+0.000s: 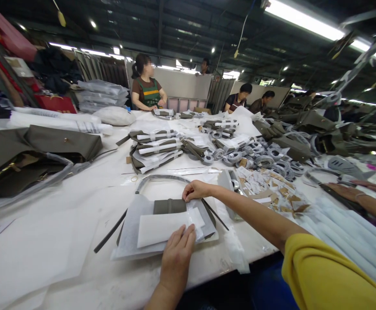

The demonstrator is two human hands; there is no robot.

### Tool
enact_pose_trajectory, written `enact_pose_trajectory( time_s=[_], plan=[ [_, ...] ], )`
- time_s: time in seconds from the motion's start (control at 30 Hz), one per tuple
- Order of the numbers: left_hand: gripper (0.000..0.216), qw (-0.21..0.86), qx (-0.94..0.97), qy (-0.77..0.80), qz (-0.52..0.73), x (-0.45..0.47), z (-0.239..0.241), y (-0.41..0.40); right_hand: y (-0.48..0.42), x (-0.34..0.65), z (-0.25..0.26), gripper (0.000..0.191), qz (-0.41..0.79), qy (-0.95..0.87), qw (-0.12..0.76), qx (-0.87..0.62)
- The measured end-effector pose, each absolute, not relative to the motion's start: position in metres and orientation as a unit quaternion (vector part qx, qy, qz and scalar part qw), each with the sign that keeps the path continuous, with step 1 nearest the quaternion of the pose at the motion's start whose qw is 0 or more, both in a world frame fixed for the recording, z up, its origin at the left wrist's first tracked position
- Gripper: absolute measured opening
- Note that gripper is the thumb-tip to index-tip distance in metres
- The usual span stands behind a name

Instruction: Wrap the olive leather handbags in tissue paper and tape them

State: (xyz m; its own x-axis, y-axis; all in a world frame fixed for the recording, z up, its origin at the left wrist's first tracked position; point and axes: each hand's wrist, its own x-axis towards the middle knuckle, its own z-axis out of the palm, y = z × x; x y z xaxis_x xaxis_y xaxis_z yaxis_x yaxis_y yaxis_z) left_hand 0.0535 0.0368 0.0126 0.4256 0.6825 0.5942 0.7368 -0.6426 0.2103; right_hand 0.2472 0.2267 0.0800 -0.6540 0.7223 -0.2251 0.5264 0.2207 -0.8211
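Observation:
In front of me an olive-grey handbag (170, 206) lies flat, mostly hidden by a sheet of thin grey-white paper (128, 234) and a folded white sheet (158, 228). Its wrapped handle (162, 177) arches away from me, and a dark strap end (110, 232) sticks out at the left. My left hand (179, 249) rests with fingers stretched out on the lower edge of the white sheet, beside a piece of clear plastic (198, 220). At the bag's upper right corner, the fingers of my right hand (194, 190) are pinched together; what lies between them is hidden.
Olive bags (58, 146) stand at the left. Flat wrapped bags (157, 146), rolled grey straps (265, 161) and a heap of paper and cardboard bits (271, 189) cover the table beyond. A co-worker's hands (346, 193) work at the right; another person (147, 88) stands across.

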Motion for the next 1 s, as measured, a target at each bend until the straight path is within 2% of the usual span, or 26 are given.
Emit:
enact_pose_trajectory(
  time_s=[0.3, 0.47, 0.67, 0.83, 1.0],
  plan=[
    [0.039, 0.045, -0.855, -0.411, -0.315, 0.051, 0.013, 0.038, 0.217, 0.245, 0.096, 0.011, 0.393, -0.813, 0.075, -0.424],
    [0.040, 0.048, -0.851, -0.409, -0.325, 0.052, 0.017, 0.038, 0.207, 0.243, 0.112, 0.016, 0.296, -0.823, 0.039, -0.483],
    [0.039, 0.052, -0.854, -0.404, -0.323, 0.052, 0.017, 0.038, 0.205, 0.231, 0.127, 0.021, 0.208, -0.812, -0.053, -0.542],
    [0.038, 0.047, -0.853, -0.412, -0.317, 0.052, 0.017, 0.038, 0.209, 0.213, 0.115, 0.016, 0.183, -0.784, -0.133, -0.578],
    [0.041, 0.051, -0.854, -0.408, -0.318, 0.052, 0.017, 0.039, 0.214, 0.208, 0.100, 0.021, 0.171, -0.782, -0.134, -0.585]
  ],
)
